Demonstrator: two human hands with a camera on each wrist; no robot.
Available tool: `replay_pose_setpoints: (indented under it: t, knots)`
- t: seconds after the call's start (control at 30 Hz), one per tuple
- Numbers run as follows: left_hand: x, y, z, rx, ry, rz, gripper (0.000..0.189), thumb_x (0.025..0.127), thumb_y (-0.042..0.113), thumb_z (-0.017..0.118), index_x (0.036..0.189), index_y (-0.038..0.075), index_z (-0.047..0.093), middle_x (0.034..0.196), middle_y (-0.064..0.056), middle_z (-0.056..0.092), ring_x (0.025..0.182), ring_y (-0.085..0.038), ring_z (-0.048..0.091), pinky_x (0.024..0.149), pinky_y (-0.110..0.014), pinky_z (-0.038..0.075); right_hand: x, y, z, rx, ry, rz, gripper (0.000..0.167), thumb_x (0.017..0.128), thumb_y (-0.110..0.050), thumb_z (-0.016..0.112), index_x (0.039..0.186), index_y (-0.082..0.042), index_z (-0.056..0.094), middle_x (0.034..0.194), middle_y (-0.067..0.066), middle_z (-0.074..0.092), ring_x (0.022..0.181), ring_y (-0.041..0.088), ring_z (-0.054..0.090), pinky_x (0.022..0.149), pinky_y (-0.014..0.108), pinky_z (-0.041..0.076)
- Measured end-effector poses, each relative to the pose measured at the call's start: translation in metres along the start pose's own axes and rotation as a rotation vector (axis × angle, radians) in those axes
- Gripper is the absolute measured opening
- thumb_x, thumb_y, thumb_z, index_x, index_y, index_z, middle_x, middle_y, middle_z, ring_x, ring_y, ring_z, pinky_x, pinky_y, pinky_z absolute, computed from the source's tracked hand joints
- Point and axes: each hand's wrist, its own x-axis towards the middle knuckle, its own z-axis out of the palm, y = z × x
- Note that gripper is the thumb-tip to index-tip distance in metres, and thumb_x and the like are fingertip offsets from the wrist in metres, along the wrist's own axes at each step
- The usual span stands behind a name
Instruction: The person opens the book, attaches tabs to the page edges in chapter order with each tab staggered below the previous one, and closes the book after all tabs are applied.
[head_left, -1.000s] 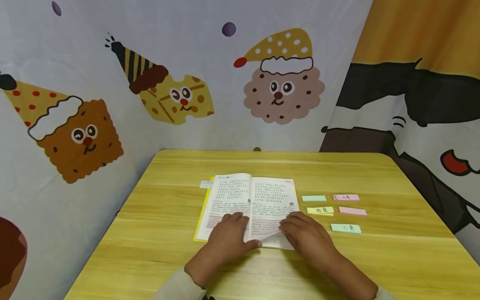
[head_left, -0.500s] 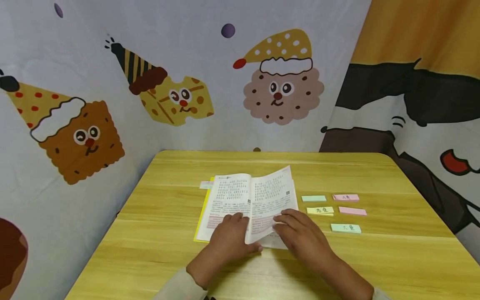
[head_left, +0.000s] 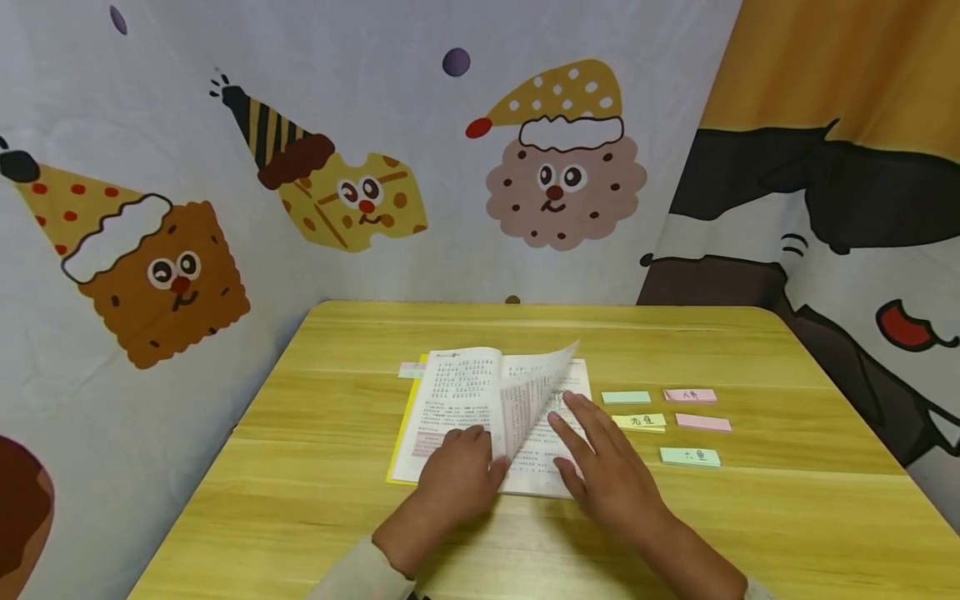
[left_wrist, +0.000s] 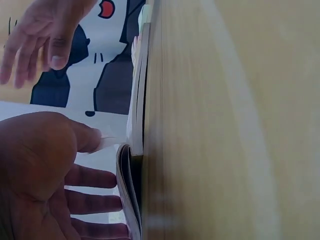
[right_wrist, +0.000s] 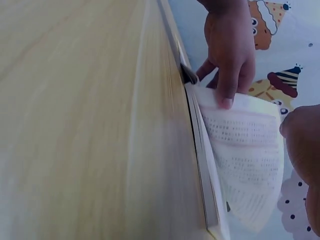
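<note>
An open book with a yellow cover edge lies on the table, and one of its right-hand pages stands lifted and curved toward the left. My left hand rests on the left page near the fold. In the right wrist view its thumb presses the lower part of the lifted page; in the left wrist view its other fingers lie straight against the book. Over the right page, my right hand has its fingers spread, holding nothing, just right of the lifted page.
Right of the book lie several sticky-note pads: green, pink, yellow, another pink and another green. A pale tab sticks out at the book's left. Behind the table hangs a cartoon-printed cloth.
The right-hand page has risen and curled over to the left, uncovering the page beneath. My right hand has let go of it and spread its fingers; my left thumb has moved against it.
</note>
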Motion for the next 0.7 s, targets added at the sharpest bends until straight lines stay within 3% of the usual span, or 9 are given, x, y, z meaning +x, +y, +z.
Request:
replay_pose_setpoints:
  t: [0.1,0.2,0.27,0.33,0.43,0.5,0.6,0.7]
  knots:
    - [0.002,-0.001,0.0,-0.045,0.037,-0.018,0.038,0.099,0.04,0.065,0.099,0.003,0.069,0.094,-0.008,0.068,0.09,-0.028,0.067,0.067,-0.041,0.054,-0.005,0.003,-0.001,0.039,-0.062,0.043,0.048,0.107,-0.037,0.053,0.141,-0.005,0.058,0.148,0.017,0.051,0.136,0.037,0.046,0.119,0.036,0.026]
    - [0.004,-0.001,-0.002,-0.088,0.063,-0.06,0.043,0.099,0.042,0.066,0.102,-0.001,0.067,0.083,-0.008,0.066,0.079,-0.027,0.067,0.059,-0.039,0.052,-0.011,0.005,-0.002,0.027,-0.223,0.095,0.046,0.097,-0.035,0.071,0.133,-0.008,0.065,0.139,0.01,0.059,0.132,0.032,0.052,0.113,0.041,0.038]
    - [0.004,-0.001,-0.002,-0.106,0.08,-0.099,0.056,0.099,0.043,0.066,0.118,-0.009,0.062,0.091,-0.015,0.07,0.083,-0.03,0.07,0.063,-0.041,0.055,-0.015,0.005,-0.001,0.019,-0.33,0.13,0.049,0.09,-0.033,0.079,0.131,-0.008,0.066,0.136,0.009,0.061,0.13,0.03,0.054,0.108,0.045,0.043]
    - [0.004,0.0,-0.002,-0.126,0.106,-0.145,0.071,0.098,0.043,0.068,0.134,-0.015,0.051,0.101,-0.022,0.07,0.089,-0.034,0.071,0.068,-0.045,0.057,-0.018,0.005,0.0,0.029,-0.417,0.173,0.051,0.09,-0.034,0.079,0.132,-0.007,0.066,0.136,0.009,0.062,0.13,0.03,0.055,0.108,0.047,0.044]
    - [0.004,-0.001,-0.001,-0.154,0.162,-0.186,0.088,0.095,0.037,0.074,0.153,-0.011,0.028,0.12,-0.028,0.064,0.099,-0.039,0.069,0.076,-0.047,0.058,-0.022,0.005,0.001,0.055,-0.494,0.216,0.051,0.091,-0.036,0.078,0.131,-0.006,0.066,0.136,0.011,0.062,0.129,0.03,0.055,0.108,0.047,0.044]
    - [0.005,-0.001,0.0,-0.168,0.212,-0.19,0.096,0.091,0.029,0.078,0.159,-0.004,0.019,0.135,-0.031,0.053,0.107,-0.043,0.064,0.078,-0.048,0.058,-0.024,0.006,0.002,0.064,-0.518,0.23,0.049,0.091,-0.037,0.078,0.129,-0.006,0.068,0.135,0.012,0.062,0.128,0.03,0.056,0.107,0.048,0.044]
    - [0.005,-0.002,0.002,-0.16,0.267,-0.174,0.104,0.087,0.016,0.081,0.164,0.006,0.011,0.155,-0.034,0.026,0.125,-0.051,0.05,0.077,-0.046,0.058,-0.024,0.007,0.002,0.058,-0.54,0.23,0.048,0.091,-0.038,0.078,0.127,-0.007,0.069,0.134,0.012,0.063,0.127,0.03,0.057,0.106,0.047,0.045]
    - [0.004,-0.003,0.003,-0.127,0.298,-0.149,0.106,0.084,0.008,0.081,0.165,0.01,0.012,0.161,-0.034,0.007,0.136,-0.055,0.036,0.07,-0.041,0.059,-0.024,0.009,0.003,0.055,-0.552,0.228,0.048,0.091,-0.04,0.077,0.126,-0.008,0.07,0.134,0.012,0.063,0.126,0.029,0.057,0.106,0.047,0.045]
